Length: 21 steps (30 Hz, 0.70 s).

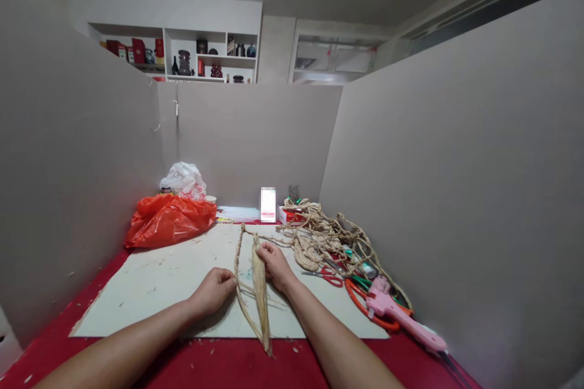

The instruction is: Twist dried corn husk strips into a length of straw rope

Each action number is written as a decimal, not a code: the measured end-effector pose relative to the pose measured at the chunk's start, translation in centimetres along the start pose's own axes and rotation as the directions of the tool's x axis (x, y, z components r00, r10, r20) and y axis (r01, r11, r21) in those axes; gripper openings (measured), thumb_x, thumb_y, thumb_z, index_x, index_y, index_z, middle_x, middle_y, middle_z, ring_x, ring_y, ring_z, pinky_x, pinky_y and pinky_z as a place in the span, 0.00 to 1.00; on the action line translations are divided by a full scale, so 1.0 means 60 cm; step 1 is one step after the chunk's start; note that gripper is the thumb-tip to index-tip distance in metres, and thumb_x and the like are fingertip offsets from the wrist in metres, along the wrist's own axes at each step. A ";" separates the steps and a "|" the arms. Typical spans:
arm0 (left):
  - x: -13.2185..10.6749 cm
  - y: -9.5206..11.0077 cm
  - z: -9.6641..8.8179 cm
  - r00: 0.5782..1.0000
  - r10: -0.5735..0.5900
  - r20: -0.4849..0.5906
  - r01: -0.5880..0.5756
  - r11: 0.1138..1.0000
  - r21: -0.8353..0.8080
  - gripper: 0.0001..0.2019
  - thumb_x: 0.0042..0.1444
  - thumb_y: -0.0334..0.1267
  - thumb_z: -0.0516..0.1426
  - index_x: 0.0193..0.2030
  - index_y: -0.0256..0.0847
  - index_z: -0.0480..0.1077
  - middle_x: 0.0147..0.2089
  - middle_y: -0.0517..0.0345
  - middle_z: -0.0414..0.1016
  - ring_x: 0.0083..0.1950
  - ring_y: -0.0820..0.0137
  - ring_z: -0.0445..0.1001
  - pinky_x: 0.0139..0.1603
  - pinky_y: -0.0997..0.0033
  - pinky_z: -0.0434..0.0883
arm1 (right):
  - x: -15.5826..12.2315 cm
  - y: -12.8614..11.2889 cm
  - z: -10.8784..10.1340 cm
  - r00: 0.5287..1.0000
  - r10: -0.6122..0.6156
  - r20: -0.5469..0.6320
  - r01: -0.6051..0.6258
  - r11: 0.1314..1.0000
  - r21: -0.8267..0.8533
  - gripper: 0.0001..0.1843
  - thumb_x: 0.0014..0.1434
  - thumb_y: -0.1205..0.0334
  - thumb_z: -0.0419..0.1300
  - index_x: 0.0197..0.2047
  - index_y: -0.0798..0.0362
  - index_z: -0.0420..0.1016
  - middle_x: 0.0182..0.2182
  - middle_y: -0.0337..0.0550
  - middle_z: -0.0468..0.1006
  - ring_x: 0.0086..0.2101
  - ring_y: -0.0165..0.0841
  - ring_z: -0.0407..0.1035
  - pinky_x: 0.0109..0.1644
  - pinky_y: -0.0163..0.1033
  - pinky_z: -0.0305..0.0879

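Note:
My left hand (214, 290) is closed on the left strand of a bundle of pale dry leaf strips (261, 298) that lies on a cream work mat (159, 279). My right hand (275, 262) pinches the upper end of the broad middle strip. From there a braided cord (238, 249) runs up the mat towards a heap of braided rope (319, 234) at the right. The lower ends of the strips reach past the mat's front edge onto the red tablecloth (228, 364).
A pink glue gun (396, 311), red-handled scissors (329, 275) and orange-handled scissors (365, 310) lie at the right. An orange plastic bag (166, 219) and a white bag (185, 179) sit at the back left. Grey partition walls (456, 182) enclose the table on three sides.

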State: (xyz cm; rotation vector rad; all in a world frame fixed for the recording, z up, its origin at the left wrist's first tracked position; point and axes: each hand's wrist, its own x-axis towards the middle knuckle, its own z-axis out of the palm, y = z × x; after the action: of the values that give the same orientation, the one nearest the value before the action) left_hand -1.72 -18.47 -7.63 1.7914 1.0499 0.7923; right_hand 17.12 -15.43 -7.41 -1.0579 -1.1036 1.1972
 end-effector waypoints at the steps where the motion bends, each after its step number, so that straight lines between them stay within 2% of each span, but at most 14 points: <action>1: 0.001 -0.002 0.000 1.000 0.002 -0.001 -0.002 1.000 0.003 0.14 0.48 0.46 0.51 0.21 0.37 0.61 0.20 0.65 0.52 0.25 0.76 0.51 0.27 0.74 0.51 | 0.001 0.002 -0.001 1.000 -0.006 -0.004 0.006 1.000 -0.010 0.11 0.46 0.59 0.56 0.28 0.50 0.55 0.13 0.24 0.54 0.12 0.20 0.44 0.14 0.27 0.34; 6: 0.006 -0.009 0.003 1.000 0.028 -0.014 -0.028 0.999 0.033 0.12 0.48 0.43 0.49 0.20 0.38 0.60 0.20 0.65 0.50 0.25 0.76 0.50 0.27 0.74 0.50 | 0.005 0.010 0.001 0.999 -0.042 -0.011 0.041 0.997 -0.060 0.11 0.46 0.58 0.57 0.27 0.50 0.56 0.14 0.25 0.55 0.12 0.21 0.46 0.14 0.28 0.36; 15: 0.011 -0.017 0.005 0.998 0.039 -0.041 -0.038 0.998 0.041 0.12 0.46 0.44 0.50 0.19 0.38 0.59 0.21 0.64 0.52 0.26 0.75 0.52 0.28 0.74 0.51 | 0.020 0.027 -0.003 0.996 -0.082 -0.027 0.078 0.990 -0.114 0.09 0.45 0.60 0.58 0.26 0.52 0.59 0.13 0.26 0.56 0.14 0.21 0.48 0.18 0.29 0.40; 21: 0.010 -0.015 0.008 1.000 0.004 -0.019 -0.004 1.000 0.010 0.12 0.45 0.44 0.50 0.20 0.38 0.59 0.20 0.65 0.50 0.25 0.75 0.50 0.26 0.73 0.50 | 0.018 0.025 -0.004 0.995 -0.098 -0.017 0.094 0.986 -0.135 0.09 0.47 0.59 0.58 0.26 0.52 0.60 0.14 0.26 0.55 0.14 0.22 0.48 0.18 0.30 0.41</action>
State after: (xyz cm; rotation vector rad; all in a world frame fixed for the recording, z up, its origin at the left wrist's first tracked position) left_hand -1.36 -17.87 -8.60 1.7976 1.0650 0.8095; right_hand 17.16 -14.26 -8.88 -1.1055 -1.2166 1.0432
